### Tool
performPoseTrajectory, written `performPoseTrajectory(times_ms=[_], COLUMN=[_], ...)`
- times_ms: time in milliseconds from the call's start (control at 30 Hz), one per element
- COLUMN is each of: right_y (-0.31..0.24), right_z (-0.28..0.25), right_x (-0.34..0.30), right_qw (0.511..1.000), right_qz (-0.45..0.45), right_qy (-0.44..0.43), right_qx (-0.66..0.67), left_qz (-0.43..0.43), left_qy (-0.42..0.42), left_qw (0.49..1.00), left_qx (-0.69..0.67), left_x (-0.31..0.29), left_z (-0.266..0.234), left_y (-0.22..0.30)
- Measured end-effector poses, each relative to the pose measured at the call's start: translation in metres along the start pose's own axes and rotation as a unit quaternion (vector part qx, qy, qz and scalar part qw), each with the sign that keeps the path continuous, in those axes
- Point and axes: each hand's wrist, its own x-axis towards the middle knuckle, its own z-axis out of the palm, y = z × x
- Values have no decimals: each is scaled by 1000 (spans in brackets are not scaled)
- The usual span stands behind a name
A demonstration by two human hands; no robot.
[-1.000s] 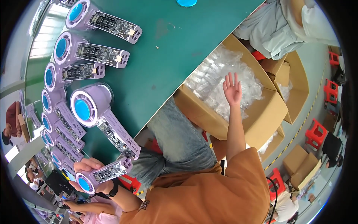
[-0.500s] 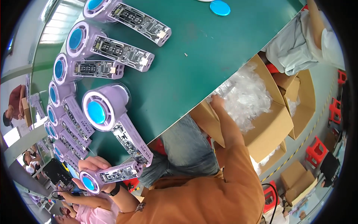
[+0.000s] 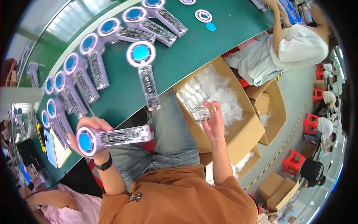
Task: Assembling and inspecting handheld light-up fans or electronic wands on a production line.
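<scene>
My left hand (image 3: 93, 123) is closed around the head of a lilac handheld fan (image 3: 125, 136) with a blue round centre. Its handle points right, and the circuit board inside lies exposed. Over the carton, my right hand (image 3: 214, 125) pinches a small clear plastic cover (image 3: 201, 113) between thumb and fingers. Below that hand, loose clear plastic pieces (image 3: 227, 89) fill an open cardboard box (image 3: 240, 140). Another fan (image 3: 141, 53) lies by itself near the table edge, its board facing up.
More lilac fans (image 3: 87, 43) line the far and left side of the green table (image 3: 182, 48). A pale ring (image 3: 203, 15) and a blue disc (image 3: 210, 27) lie farther back. At left are a light-blue slab (image 3: 50, 147) and a black case (image 3: 30, 156). A co-worker (image 3: 298, 44) sits at right.
My right hand has come up out of the box with a clear plastic cover. My left hand still holds the fan, now higher in view. The whole view has shifted.
</scene>
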Motion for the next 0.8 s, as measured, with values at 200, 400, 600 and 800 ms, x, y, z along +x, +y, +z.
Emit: performPoseTrajectory(times_ms=[200, 400, 600, 800], right_y=[-19, -2, 4, -7], right_z=[88, 128, 161, 154], right_x=[-40, -46, -58, -59], right_qw=[977, 965, 931, 937], right_qz=[102, 147, 28, 114], right_qy=[-168, -184, -171, -229], right_qx=[-79, -118, -322, -236], left_qz=[31, 31, 45, 51], left_qy=[-31, -8, -11, 1], left_qw=[998, 987, 990, 996], left_qx=[51, 155, 133, 80], left_x=[-51, -73, -87, -91], left_z=[-8, -35, -55, -57], left_y=[6, 26, 34, 32])
